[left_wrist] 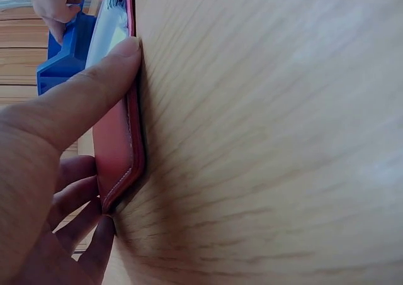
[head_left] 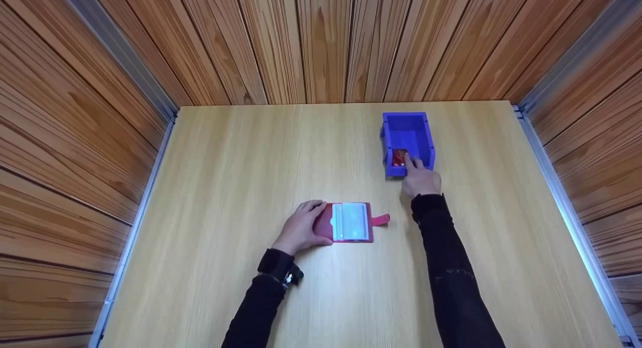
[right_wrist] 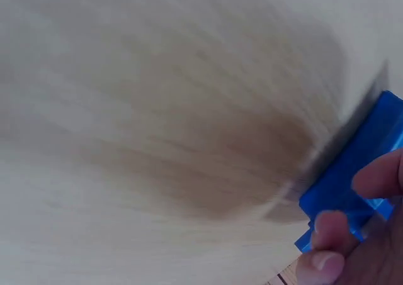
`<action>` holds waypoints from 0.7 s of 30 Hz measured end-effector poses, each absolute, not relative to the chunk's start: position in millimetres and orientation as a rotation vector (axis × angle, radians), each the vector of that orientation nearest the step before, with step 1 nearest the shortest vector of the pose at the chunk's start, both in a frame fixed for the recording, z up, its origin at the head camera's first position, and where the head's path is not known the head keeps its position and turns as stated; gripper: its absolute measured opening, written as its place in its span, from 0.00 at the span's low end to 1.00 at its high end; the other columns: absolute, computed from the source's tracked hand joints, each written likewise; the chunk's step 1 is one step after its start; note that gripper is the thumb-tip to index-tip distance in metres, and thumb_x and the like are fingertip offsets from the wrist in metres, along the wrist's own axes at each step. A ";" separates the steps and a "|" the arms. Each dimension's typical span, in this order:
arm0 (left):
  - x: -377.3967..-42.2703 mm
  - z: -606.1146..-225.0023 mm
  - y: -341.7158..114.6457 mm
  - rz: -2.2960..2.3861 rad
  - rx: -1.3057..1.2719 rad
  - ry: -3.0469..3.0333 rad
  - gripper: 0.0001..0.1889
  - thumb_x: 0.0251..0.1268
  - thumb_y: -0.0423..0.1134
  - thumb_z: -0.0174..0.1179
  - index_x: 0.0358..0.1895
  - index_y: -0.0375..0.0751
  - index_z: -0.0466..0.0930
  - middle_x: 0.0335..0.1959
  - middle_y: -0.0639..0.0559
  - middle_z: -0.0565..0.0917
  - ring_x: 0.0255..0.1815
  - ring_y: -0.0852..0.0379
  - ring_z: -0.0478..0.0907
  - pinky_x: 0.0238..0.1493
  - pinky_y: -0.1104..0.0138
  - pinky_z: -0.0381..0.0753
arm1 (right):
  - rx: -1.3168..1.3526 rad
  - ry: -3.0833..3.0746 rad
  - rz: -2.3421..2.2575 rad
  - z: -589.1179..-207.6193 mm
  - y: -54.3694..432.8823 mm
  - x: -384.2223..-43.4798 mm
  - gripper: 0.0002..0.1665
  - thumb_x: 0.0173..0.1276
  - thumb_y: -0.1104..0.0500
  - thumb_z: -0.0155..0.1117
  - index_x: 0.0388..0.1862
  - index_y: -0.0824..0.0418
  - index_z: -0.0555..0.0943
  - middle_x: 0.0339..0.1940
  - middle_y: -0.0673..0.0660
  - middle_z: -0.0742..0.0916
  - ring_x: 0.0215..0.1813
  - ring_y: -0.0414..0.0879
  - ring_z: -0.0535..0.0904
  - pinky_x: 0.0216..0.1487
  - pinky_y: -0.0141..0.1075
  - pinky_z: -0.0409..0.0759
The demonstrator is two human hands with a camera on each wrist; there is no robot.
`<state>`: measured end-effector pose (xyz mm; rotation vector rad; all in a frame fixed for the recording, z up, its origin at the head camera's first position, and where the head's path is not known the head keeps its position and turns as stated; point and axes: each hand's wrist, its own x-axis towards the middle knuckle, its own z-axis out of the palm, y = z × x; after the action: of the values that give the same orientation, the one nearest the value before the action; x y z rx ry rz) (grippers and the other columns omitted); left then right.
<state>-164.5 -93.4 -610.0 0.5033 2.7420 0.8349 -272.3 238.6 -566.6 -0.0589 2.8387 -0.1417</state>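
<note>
A red card holder (head_left: 324,222) lies spread on the table, its clear plastic sleeves (head_left: 353,221) facing up and its snap strap (head_left: 381,219) pointing right. My left hand (head_left: 301,225) grips its left part, thumb along the near edge and fingers at the far side. In the left wrist view the thumb (left_wrist: 107,74) lies across the stitched red cover (left_wrist: 116,143). My right hand (head_left: 422,177) reaches over the near end of a blue open bin (head_left: 409,115), index finger extended against a dark red card (head_left: 399,157) inside. The right wrist view hides the card; the other fingers (right_wrist: 330,228) look loosely bent.
The light wooden table (head_left: 241,162) spreads around both hands. Wooden plank walls (head_left: 321,47) rise at the back and sides, with metal rails (head_left: 567,207) along the table's side edges. A black band with a small device (head_left: 283,268) sits on the left wrist.
</note>
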 end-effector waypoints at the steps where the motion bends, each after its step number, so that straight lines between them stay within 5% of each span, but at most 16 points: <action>1: -164.8 -610.1 -93.2 0.832 0.505 2.743 0.55 0.47 0.57 0.82 0.78 0.40 0.66 0.77 0.44 0.69 0.79 0.45 0.63 0.77 0.52 0.69 | -0.074 2.852 -0.096 -566.3 237.5 -270.9 0.41 0.75 0.62 0.40 0.86 0.59 0.48 0.82 0.70 0.64 0.73 0.66 0.73 0.30 0.48 0.80; 5: -165.7 -609.0 -92.5 0.822 0.498 2.739 0.55 0.47 0.57 0.81 0.79 0.40 0.66 0.78 0.45 0.68 0.79 0.46 0.63 0.77 0.52 0.69 | -0.146 2.900 0.050 -565.6 236.7 -267.1 0.37 0.79 0.57 0.43 0.84 0.64 0.55 0.80 0.69 0.67 0.74 0.63 0.73 0.35 0.54 0.85; 13: -166.8 -607.9 -91.9 0.848 0.519 2.749 0.55 0.47 0.57 0.82 0.78 0.39 0.66 0.77 0.44 0.69 0.79 0.45 0.63 0.77 0.52 0.68 | -0.130 2.966 -0.114 -560.7 239.4 -268.0 0.31 0.76 0.58 0.49 0.75 0.66 0.68 0.76 0.70 0.71 0.59 0.70 0.82 0.41 0.61 0.86; 21: -166.1 -607.9 -93.0 0.838 0.530 2.748 0.55 0.46 0.56 0.82 0.78 0.38 0.67 0.77 0.44 0.69 0.79 0.45 0.64 0.77 0.52 0.68 | -0.144 3.001 -0.251 -564.9 243.9 -271.3 0.38 0.74 0.60 0.55 0.82 0.62 0.62 0.80 0.67 0.68 0.36 0.61 0.83 0.27 0.50 0.79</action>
<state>-166.1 -93.0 -607.9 0.5298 2.7475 0.8379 -271.3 243.9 -564.9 -0.1443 3.0014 -0.2509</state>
